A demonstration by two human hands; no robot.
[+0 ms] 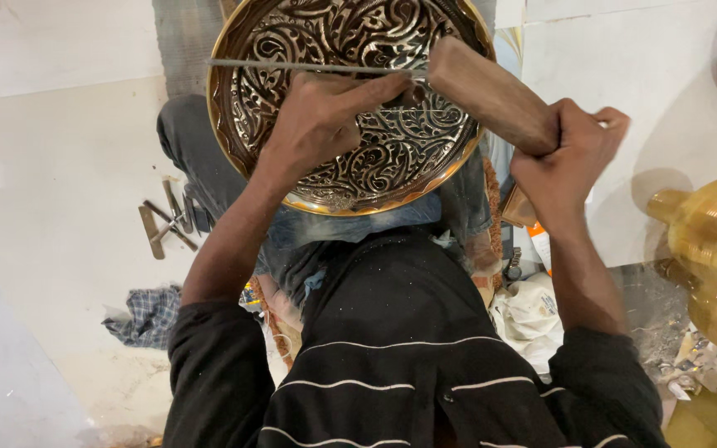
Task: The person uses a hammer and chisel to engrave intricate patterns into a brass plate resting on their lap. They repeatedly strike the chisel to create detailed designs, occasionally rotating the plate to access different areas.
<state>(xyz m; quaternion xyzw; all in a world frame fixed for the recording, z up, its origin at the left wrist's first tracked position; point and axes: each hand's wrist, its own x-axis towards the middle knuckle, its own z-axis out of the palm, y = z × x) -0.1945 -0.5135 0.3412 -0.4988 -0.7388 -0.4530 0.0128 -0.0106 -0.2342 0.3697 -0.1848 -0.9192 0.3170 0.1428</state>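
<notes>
A round brass plate (292, 50) with dark engraved scrollwork rests on my lap, tilted toward me. My left hand (317, 120) lies on the plate's face and pinches a thin metal chisel (292, 65) that runs level across it. My right hand (570, 153) grips a wooden mallet (491, 93) by its handle, the head meeting the chisel's right end.
Several small metal tools (168, 222) lie on the pale floor at left, with a checked cloth (147, 315) below them. A shiny brass vessel (715, 249) stands at the right edge. White rags (533, 315) lie beside my right knee.
</notes>
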